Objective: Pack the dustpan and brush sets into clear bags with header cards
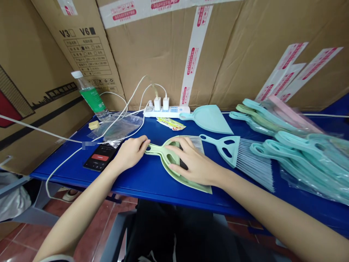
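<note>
A pale green dustpan (197, 187) lies on the blue table with a matching green hand brush (172, 158) nested on it. At the stacked handle ends, my left hand (132, 152) is closed, thumb and finger pinching the tips. My right hand (195, 163) spans the brush head from above, fingers and thumb curved to either side of it and gripping it against the pan. A small dark patch shows under that palm; I cannot make out what it is. To the right lie a light blue hand brush (230, 150) and, further back, a light blue dustpan (208, 118).
Bagged dustpan-and-brush sets (308, 156) are piled on the right. A power strip (174, 111) with white cables, a snack packet (171, 123), a bottle (91, 96), a plastic bag (122, 125) and a phone (100, 157) stand or lie behind and left. Cardboard (163, 54) walls the back.
</note>
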A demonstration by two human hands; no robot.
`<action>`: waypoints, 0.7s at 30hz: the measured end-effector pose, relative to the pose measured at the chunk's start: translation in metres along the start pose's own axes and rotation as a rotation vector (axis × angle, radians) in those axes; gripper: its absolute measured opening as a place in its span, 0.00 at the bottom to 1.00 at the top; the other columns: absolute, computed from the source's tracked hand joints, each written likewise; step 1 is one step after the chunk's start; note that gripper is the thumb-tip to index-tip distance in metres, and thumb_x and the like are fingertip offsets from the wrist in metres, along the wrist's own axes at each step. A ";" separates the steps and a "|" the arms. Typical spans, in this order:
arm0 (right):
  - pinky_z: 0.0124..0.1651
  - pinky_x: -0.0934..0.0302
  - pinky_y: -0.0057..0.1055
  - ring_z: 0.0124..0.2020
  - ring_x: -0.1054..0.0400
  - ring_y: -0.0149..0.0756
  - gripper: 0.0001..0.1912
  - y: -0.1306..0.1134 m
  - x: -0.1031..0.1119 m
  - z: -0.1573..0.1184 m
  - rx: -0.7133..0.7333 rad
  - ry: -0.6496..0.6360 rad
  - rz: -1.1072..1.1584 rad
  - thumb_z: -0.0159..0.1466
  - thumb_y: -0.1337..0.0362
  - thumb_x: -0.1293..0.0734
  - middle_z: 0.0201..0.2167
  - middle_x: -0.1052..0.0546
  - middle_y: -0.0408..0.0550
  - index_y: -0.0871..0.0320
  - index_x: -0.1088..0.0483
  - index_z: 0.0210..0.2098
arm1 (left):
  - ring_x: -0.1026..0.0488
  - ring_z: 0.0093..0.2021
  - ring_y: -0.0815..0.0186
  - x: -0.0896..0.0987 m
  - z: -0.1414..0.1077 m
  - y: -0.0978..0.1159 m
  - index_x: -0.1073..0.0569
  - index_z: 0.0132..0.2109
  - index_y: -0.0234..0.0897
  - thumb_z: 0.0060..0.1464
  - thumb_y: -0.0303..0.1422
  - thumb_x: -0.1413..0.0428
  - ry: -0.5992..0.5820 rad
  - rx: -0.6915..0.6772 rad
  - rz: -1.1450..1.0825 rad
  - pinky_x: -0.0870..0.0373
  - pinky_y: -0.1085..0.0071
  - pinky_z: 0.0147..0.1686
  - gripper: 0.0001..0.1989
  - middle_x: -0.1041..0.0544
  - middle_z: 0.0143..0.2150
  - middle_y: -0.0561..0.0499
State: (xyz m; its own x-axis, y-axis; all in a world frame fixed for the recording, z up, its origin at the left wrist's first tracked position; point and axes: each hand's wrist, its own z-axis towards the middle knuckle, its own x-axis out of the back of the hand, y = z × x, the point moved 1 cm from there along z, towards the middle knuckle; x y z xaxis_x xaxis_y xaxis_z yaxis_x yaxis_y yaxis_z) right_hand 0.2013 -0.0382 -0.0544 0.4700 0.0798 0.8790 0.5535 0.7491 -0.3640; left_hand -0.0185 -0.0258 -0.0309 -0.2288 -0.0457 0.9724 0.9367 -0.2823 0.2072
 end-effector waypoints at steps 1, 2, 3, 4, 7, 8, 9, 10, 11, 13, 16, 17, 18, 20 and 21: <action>0.63 0.46 0.56 0.65 0.47 0.54 0.24 0.000 -0.001 0.000 -0.011 -0.008 -0.017 0.66 0.56 0.38 0.61 0.37 0.66 0.62 0.34 0.57 | 0.27 0.30 0.62 0.000 0.000 0.000 0.36 0.30 0.42 0.64 0.39 0.61 0.004 -0.001 -0.002 0.39 0.70 0.32 0.16 0.27 0.26 0.53; 0.64 0.48 0.57 0.68 0.51 0.56 0.25 0.000 -0.002 0.000 -0.022 -0.021 -0.028 0.66 0.55 0.39 0.64 0.39 0.66 0.62 0.35 0.58 | 0.27 0.30 0.62 0.000 0.000 -0.001 0.37 0.30 0.42 0.64 0.39 0.61 0.007 -0.002 -0.006 0.39 0.70 0.32 0.16 0.28 0.26 0.53; 0.65 0.51 0.58 0.69 0.55 0.56 0.25 0.000 -0.003 0.000 -0.031 -0.038 -0.034 0.66 0.54 0.39 0.66 0.41 0.65 0.62 0.35 0.59 | 0.28 0.29 0.62 0.000 0.000 -0.001 0.37 0.30 0.42 0.64 0.39 0.61 0.008 -0.001 -0.012 0.40 0.70 0.32 0.15 0.29 0.25 0.53; 0.66 0.53 0.59 0.70 0.58 0.56 0.26 0.000 -0.003 0.001 -0.037 -0.055 -0.035 0.67 0.54 0.39 0.67 0.43 0.64 0.61 0.36 0.60 | 0.28 0.29 0.62 0.000 0.001 -0.001 0.38 0.30 0.42 0.63 0.39 0.61 0.006 0.001 -0.022 0.40 0.70 0.32 0.15 0.30 0.25 0.53; 0.69 0.60 0.58 0.71 0.61 0.53 0.30 0.000 -0.005 0.002 -0.055 -0.098 -0.030 0.68 0.52 0.41 0.69 0.44 0.61 0.62 0.41 0.64 | 0.30 0.28 0.62 -0.001 0.002 -0.001 0.40 0.29 0.42 0.63 0.41 0.61 -0.028 0.007 -0.081 0.42 0.69 0.32 0.15 0.32 0.24 0.54; 0.69 0.61 0.57 0.71 0.62 0.52 0.31 -0.001 -0.005 0.003 -0.062 -0.111 -0.030 0.68 0.52 0.42 0.69 0.45 0.61 0.63 0.42 0.65 | 0.30 0.28 0.62 -0.002 0.002 -0.001 0.41 0.29 0.42 0.63 0.41 0.61 -0.051 0.009 -0.108 0.42 0.69 0.32 0.16 0.33 0.24 0.54; 0.69 0.62 0.56 0.72 0.63 0.51 0.33 -0.001 -0.005 0.003 -0.067 -0.126 -0.033 0.69 0.51 0.43 0.70 0.46 0.61 0.64 0.44 0.66 | 0.31 0.27 0.62 -0.003 0.002 -0.001 0.42 0.28 0.42 0.63 0.41 0.62 -0.075 0.010 -0.136 0.42 0.69 0.32 0.16 0.34 0.24 0.54; 0.69 0.62 0.55 0.72 0.64 0.51 0.34 -0.001 -0.006 0.003 -0.071 -0.141 -0.039 0.69 0.50 0.45 0.70 0.47 0.61 0.65 0.46 0.67 | 0.31 0.27 0.63 -0.004 0.002 -0.001 0.42 0.28 0.42 0.63 0.41 0.62 -0.095 0.010 -0.161 0.42 0.69 0.32 0.16 0.34 0.23 0.55; 0.70 0.62 0.55 0.72 0.65 0.50 0.35 -0.001 -0.006 0.003 -0.073 -0.155 -0.047 0.70 0.49 0.46 0.71 0.49 0.61 0.65 0.48 0.68 | 0.32 0.27 0.63 -0.005 0.003 0.000 0.43 0.28 0.42 0.63 0.41 0.62 -0.108 0.007 -0.180 0.42 0.69 0.31 0.16 0.35 0.23 0.55; 0.69 0.63 0.55 0.72 0.68 0.50 0.36 -0.001 -0.008 0.002 -0.074 -0.179 -0.067 0.70 0.49 0.48 0.71 0.53 0.60 0.65 0.51 0.70 | 0.33 0.26 0.64 -0.007 0.004 0.000 0.44 0.28 0.42 0.64 0.41 0.63 -0.105 -0.006 -0.201 0.42 0.69 0.31 0.17 0.37 0.23 0.56; 0.69 0.65 0.57 0.72 0.71 0.50 0.36 -0.002 -0.010 0.002 -0.080 -0.194 -0.084 0.71 0.49 0.50 0.72 0.56 0.59 0.66 0.53 0.70 | 0.35 0.26 0.65 -0.010 0.005 -0.001 0.43 0.28 0.42 0.64 0.40 0.63 -0.087 -0.027 -0.215 0.42 0.69 0.32 0.16 0.38 0.23 0.56; 0.69 0.65 0.57 0.72 0.71 0.49 0.36 -0.002 -0.011 0.002 -0.080 -0.194 -0.087 0.71 0.49 0.51 0.72 0.57 0.59 0.66 0.53 0.70 | 0.36 0.26 0.65 -0.010 0.006 -0.001 0.43 0.28 0.42 0.64 0.39 0.62 -0.087 -0.030 -0.221 0.42 0.69 0.32 0.16 0.38 0.23 0.56; 0.69 0.65 0.57 0.72 0.72 0.49 0.36 -0.003 -0.011 0.002 -0.081 -0.194 -0.089 0.71 0.49 0.51 0.72 0.57 0.58 0.66 0.53 0.70 | 0.36 0.26 0.65 -0.011 0.006 -0.001 0.43 0.28 0.42 0.64 0.39 0.62 -0.090 -0.031 -0.227 0.43 0.69 0.32 0.16 0.38 0.23 0.56; 0.69 0.66 0.57 0.71 0.72 0.49 0.36 -0.004 -0.011 0.002 -0.088 -0.200 -0.092 0.71 0.49 0.51 0.72 0.58 0.58 0.66 0.53 0.70 | 0.36 0.26 0.65 -0.011 0.006 -0.002 0.43 0.28 0.42 0.64 0.39 0.62 -0.094 -0.034 -0.236 0.43 0.69 0.32 0.16 0.38 0.23 0.56; 0.69 0.66 0.56 0.71 0.73 0.49 0.36 -0.005 -0.011 0.002 -0.094 -0.207 -0.093 0.71 0.49 0.51 0.72 0.58 0.58 0.67 0.54 0.70 | 0.36 0.26 0.65 -0.011 0.006 -0.002 0.43 0.28 0.42 0.64 0.39 0.62 -0.093 -0.035 -0.242 0.43 0.69 0.32 0.16 0.38 0.23 0.57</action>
State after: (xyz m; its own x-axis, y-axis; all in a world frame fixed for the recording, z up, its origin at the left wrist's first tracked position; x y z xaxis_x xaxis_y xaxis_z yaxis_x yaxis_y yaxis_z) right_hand 0.1918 -0.0412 -0.0622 0.2680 0.1538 0.9511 0.6540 0.6958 -0.2968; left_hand -0.0161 -0.0185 -0.0418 -0.4179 0.1152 0.9012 0.8477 -0.3074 0.4324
